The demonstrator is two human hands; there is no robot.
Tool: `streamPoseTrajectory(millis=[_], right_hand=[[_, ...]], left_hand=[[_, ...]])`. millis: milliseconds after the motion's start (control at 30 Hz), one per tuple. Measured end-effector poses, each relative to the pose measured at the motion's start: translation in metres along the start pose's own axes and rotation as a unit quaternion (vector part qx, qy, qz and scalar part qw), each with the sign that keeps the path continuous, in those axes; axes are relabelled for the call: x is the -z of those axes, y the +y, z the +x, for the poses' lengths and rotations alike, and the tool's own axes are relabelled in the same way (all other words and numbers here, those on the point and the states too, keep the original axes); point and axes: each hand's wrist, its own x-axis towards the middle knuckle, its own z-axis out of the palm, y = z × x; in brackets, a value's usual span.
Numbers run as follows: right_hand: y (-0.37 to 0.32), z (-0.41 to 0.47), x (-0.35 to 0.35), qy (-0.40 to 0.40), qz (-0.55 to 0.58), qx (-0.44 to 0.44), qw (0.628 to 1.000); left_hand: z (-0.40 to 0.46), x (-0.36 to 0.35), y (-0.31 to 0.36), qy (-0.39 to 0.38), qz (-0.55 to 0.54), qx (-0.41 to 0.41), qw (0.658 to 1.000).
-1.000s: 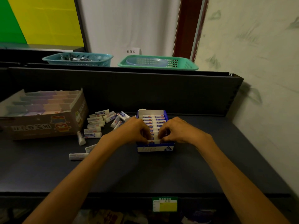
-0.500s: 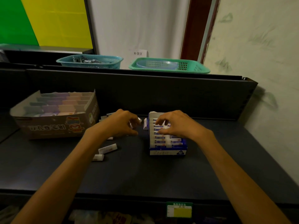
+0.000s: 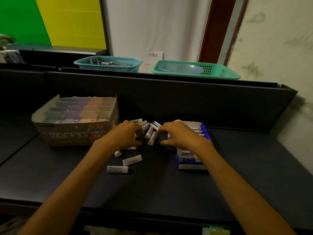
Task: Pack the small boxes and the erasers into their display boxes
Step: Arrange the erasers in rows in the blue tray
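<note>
Several loose white erasers with blue-red wrappers lie in a pile on the dark shelf, and three more erasers lie nearer to me. My left hand hovers over the left side of the pile with its fingers curved down, touching erasers. My right hand reaches in from the right, thumb and fingers spread, holding nothing. The blue eraser display box sits under my right wrist, with rows of erasers inside. A large cardboard display box on the left holds rows of pastel small boxes.
The dark back panel rises behind the shelf. Above it stand a teal basket and a green basket. A pale wall closes off the right side. A yellow-green price label is on the shelf's front edge.
Both hands left the blue display box and moved left to the loose eraser pile. The view shifted, so the blue box now sits further right.
</note>
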Motion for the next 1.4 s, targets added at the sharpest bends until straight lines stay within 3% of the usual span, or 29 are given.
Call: streamPoseTrajectory(millis=[433, 600, 767, 933, 1033, 1400], right_hand=[[0.005, 0.021, -0.016, -0.033, -0.043, 0.008, 0.998], [0.007, 0.018, -0.016, -0.042, -0.022, -0.013, 0.999], [0.007, 0.018, -0.014, -0.032, 0.01, -0.004, 0.999], [0.01, 0.013, -0.006, 0.003, 0.113, -0.002, 0.994], [0.013, 0.01, 0.0, 0.042, 0.166, 0.0, 0.985], [0.036, -0.016, 0.012, 0.103, 0.189, -0.024, 0.976]], left_hand=[[0.024, -0.012, 0.002, 0.053, -0.032, -0.062, 0.996], [0.035, -0.019, 0.016, 0.091, 0.015, -0.022, 0.996], [0.038, -0.023, 0.014, 0.09, -0.031, 0.021, 0.995], [0.035, -0.021, 0.008, 0.062, -0.094, 0.023, 0.993], [0.03, -0.018, 0.004, 0.092, -0.059, -0.003, 0.994], [0.026, -0.006, 0.027, 0.139, -0.026, -0.061, 0.988]])
